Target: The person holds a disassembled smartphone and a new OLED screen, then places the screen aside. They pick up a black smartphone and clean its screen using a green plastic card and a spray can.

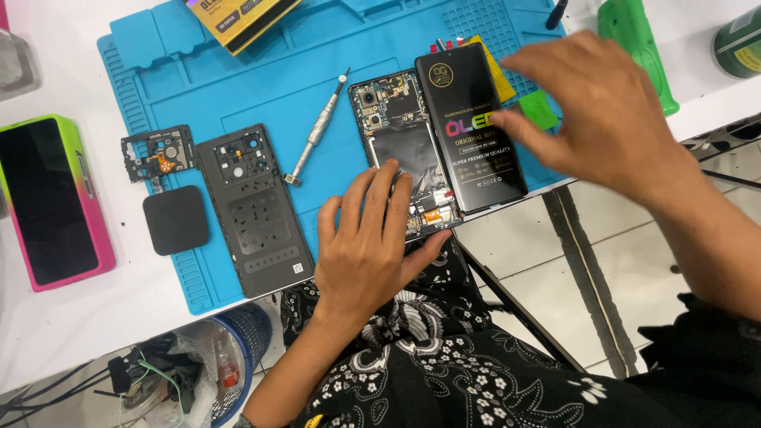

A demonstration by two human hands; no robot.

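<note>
A yellow and black box (242, 20) lies at the top edge of the blue work mat (317, 71). A black replacement screen (472, 127) with a printed protective film lies beside the opened phone (404, 150), touching it. The left hand (369, 246) presses flat, fingers spread, on the phone's lower half. The right hand (598, 119) hovers open over the screen's right edge, holding nothing. A screwdriver (319, 127), back cover (254, 210) and pink-edged device (51, 198) lie leftward on the table (79, 309).
</note>
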